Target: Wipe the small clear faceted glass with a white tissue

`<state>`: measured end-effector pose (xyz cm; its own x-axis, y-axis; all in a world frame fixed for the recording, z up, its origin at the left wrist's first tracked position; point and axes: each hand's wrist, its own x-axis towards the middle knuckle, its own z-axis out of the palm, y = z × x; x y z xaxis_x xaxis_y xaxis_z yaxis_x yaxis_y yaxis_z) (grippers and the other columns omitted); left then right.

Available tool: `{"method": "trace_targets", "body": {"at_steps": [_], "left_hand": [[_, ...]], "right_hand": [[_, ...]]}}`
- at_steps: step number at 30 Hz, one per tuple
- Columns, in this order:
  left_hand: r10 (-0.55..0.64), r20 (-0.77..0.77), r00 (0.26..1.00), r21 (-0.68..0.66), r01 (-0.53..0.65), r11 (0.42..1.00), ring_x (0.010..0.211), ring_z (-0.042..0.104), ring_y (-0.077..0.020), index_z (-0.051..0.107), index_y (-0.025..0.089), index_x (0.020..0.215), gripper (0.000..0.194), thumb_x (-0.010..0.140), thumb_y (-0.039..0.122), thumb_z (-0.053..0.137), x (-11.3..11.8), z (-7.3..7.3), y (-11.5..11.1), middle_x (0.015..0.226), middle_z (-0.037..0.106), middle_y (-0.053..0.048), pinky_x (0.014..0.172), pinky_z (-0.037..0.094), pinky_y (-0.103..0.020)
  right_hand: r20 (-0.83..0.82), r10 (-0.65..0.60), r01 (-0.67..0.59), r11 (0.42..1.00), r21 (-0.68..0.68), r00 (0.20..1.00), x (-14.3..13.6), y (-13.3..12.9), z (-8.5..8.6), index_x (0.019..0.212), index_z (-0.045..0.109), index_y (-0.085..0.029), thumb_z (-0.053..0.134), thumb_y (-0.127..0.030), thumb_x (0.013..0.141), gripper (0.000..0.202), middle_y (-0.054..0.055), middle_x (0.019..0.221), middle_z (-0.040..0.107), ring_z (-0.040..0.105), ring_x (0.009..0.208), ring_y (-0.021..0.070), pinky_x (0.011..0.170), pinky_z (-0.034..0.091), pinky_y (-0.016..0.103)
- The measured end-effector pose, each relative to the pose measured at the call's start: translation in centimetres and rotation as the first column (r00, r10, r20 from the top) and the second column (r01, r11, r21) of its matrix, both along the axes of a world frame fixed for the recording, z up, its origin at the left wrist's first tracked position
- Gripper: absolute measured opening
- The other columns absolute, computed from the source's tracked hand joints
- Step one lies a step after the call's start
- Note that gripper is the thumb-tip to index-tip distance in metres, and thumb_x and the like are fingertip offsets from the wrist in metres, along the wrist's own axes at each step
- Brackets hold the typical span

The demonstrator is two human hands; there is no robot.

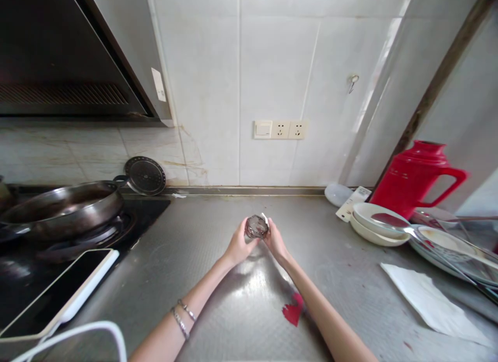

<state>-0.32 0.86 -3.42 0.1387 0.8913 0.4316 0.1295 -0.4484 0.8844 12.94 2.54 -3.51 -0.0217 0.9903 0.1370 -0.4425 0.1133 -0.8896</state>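
A small clear glass is held above the middle of the metal counter, its round rim facing up. My left hand is closed around the glass's left side. On the right side, my right hand has its fingers pressed to the glass, with a bit of something white at the fingertips, too small to make out. Two bracelets circle my left wrist. A red patch shows on the counter beside my right forearm.
A steel pan sits on the stove at left, near a phone with a white cable. At right are a red thermos, stacked bowls, plates with utensils, and a white napkin.
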Motion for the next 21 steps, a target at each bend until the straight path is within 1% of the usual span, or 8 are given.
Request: {"method": "trace_targets", "body": {"at_steps": [1,3,6,8,10,15,19,21], "left_hand": [[-0.014,0.003,1.0,-0.01,0.014,1.0,0.112,0.058,-0.0279,0.046,0.017,0.125,0.068,0.065,0.026,0.077,-0.2,0.0,0.2,0.124,0.057,-0.016,0.098,0.044,-0.044],[0.003,-0.014,1.0,-0.024,-0.003,1.0,0.105,0.06,-0.0274,0.048,0.016,0.122,0.072,0.06,0.028,0.082,-0.6,0.0,0.7,0.12,0.057,-0.015,0.093,0.047,-0.043],[0.049,-0.112,0.993,0.008,-0.048,0.999,0.108,0.058,-0.029,0.052,0.017,0.12,0.081,0.049,0.031,0.088,-1.1,0.1,1.0,0.118,0.056,-0.014,0.094,0.046,-0.045],[0.063,-0.174,0.983,0.042,-0.056,0.998,0.109,0.057,-0.0296,0.054,0.016,0.117,0.08,0.047,0.032,0.089,-1.2,0.3,0.7,0.115,0.057,-0.013,0.096,0.044,-0.045],[0.072,-0.191,0.979,0.043,-0.064,0.997,0.107,0.059,-0.0289,0.053,0.017,0.115,0.078,0.047,0.032,0.089,-1.1,0.6,0.3,0.112,0.06,-0.012,0.095,0.045,-0.044],[0.115,-0.112,0.987,-0.007,-0.116,0.993,0.096,0.064,-0.0253,0.046,0.018,0.112,0.075,0.05,0.029,0.087,-0.5,1.3,-0.8,0.105,0.065,-0.01,0.088,0.049,-0.04],[0.237,-0.021,0.971,0.006,-0.237,0.972,0.103,0.062,-0.0263,0.04,0.017,0.116,0.082,0.049,0.03,0.087,-0.4,1.4,-0.6,0.11,0.061,-0.013,0.09,0.048,-0.041],[0.279,-0.008,0.96,0.007,-0.279,0.96,0.107,0.06,-0.0276,0.04,0.017,0.119,0.086,0.048,0.031,0.087,-0.4,1.4,-0.4,0.113,0.059,-0.013,0.093,0.046,-0.042]], "right_hand": [[0.004,0.015,-0.015,1.0,-0.007,1.0,0.2,0.0,0.2,0.098,0.069,-0.019,0.051,-0.065,0.077,0.054,0.006,0.094,0.074,0.067,0.094,0.0253,0.082,0.051,0.036],[0.019,0.039,-0.039,0.999,-0.011,0.999,0.5,-0.2,0.5,0.1,0.069,-0.018,0.052,-0.065,0.077,0.055,0.006,0.091,0.074,0.067,0.093,0.026,0.081,0.051,0.037],[0.052,0.066,-0.066,0.998,-0.009,0.996,0.7,-0.6,0.9,0.105,0.069,-0.018,0.053,-0.065,0.077,0.057,0.006,0.091,0.074,0.066,0.094,0.0262,0.081,0.05,0.036],[0.094,0.063,-0.063,0.998,-0.004,0.994,0.7,-0.9,0.9,0.106,0.07,-0.018,0.051,-0.065,0.079,0.057,0.006,0.091,0.074,0.066,0.093,0.0261,0.081,0.05,0.036],[0.133,0.043,-0.043,0.999,0.001,0.99,0.6,-1.0,0.8,0.106,0.07,-0.018,0.049,-0.066,0.08,0.058,0.006,0.091,0.074,0.066,0.092,0.0262,0.082,0.05,0.037],[0.126,0.01,-0.011,1.0,0.011,0.992,-0.5,-1.4,0.0,0.105,0.07,-0.019,0.048,-0.065,0.081,0.056,0.006,0.096,0.074,0.065,0.097,0.0264,0.086,0.049,0.038],[0.091,0.026,-0.027,1.0,0.015,0.996,-1.9,-2.2,-0.5,0.111,0.065,-0.022,0.047,-0.064,0.083,0.053,0.006,0.112,0.069,0.063,0.103,0.0264,0.087,0.05,0.04],[0.05,0.039,-0.04,0.999,0.016,0.998,-2.5,-2.6,-0.7,0.118,0.062,-0.024,0.049,-0.062,0.083,0.053,0.006,0.122,0.065,0.061,0.108,0.0261,0.09,0.049,0.041]]}}
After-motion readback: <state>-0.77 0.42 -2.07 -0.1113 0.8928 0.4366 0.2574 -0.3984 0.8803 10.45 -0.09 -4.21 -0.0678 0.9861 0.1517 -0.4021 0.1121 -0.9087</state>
